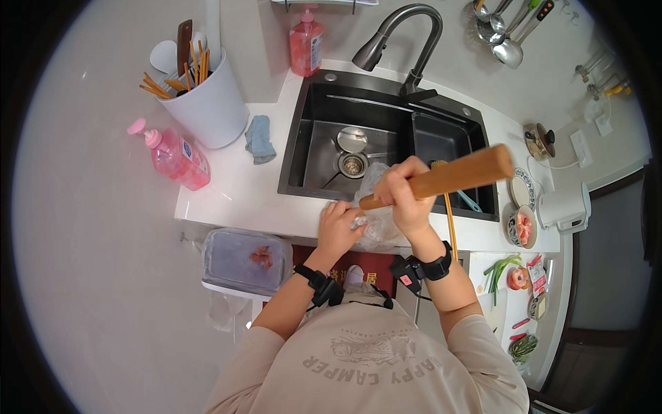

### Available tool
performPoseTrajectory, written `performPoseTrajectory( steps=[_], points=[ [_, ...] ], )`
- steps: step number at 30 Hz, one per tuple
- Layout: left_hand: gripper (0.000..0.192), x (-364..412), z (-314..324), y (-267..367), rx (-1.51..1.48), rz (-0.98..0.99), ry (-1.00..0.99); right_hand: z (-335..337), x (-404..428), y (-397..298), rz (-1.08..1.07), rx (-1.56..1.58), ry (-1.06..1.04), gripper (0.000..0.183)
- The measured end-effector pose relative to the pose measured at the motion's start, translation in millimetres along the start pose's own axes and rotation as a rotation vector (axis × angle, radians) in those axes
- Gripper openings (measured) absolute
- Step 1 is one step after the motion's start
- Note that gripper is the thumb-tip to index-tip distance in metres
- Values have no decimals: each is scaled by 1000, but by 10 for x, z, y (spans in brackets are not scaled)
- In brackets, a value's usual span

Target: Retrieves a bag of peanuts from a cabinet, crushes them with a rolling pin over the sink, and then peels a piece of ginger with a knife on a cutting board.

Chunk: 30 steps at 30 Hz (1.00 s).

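A thick wooden rolling pin (463, 172) is gripped in my right hand (406, 202), raised over the front edge of the sink and tilted up toward the right. My left hand (339, 227) rests at the counter's front edge, its thumb and fingers pinching a crumpled clear plastic bag (381, 234). The bag spreads below the pin and partly over the sink rim; what it holds cannot be made out. Behind both hands lies the black double-bowl sink (315, 139), with a metal drain cover (352, 139) beside its drain.
Left stand a pink soap bottle (181, 158), a utensil holder (207, 106) and a blue cloth (260, 139). A lidded bin (227, 259) hangs below the counter. Right are a bowl of raw meat (524, 229), an electric kettle (563, 207) and scallions (499, 271). The faucet (434, 31) arches over the sink.
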State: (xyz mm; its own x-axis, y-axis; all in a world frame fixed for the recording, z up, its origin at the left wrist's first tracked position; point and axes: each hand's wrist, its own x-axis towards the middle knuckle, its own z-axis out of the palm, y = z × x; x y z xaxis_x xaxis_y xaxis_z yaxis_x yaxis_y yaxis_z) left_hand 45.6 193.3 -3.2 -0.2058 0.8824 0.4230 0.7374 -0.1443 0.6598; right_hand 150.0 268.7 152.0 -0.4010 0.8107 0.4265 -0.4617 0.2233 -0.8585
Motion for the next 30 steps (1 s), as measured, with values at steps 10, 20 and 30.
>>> performPoseTrajectory(
  steps=[10, 20, 30],
  points=[
    [32, 8, -11, 35, 20, 4, -25, -180, -313, 462, 12, -448, -52, 12],
    [36, 17, -9, 13, 20, -23, -4, 6, 39, -123, -26, 16, -50, 15],
    [37, 0, 15, -15, -49, -63, -8, -44, -218, 433, 22, -380, -28, 9]
  ],
)
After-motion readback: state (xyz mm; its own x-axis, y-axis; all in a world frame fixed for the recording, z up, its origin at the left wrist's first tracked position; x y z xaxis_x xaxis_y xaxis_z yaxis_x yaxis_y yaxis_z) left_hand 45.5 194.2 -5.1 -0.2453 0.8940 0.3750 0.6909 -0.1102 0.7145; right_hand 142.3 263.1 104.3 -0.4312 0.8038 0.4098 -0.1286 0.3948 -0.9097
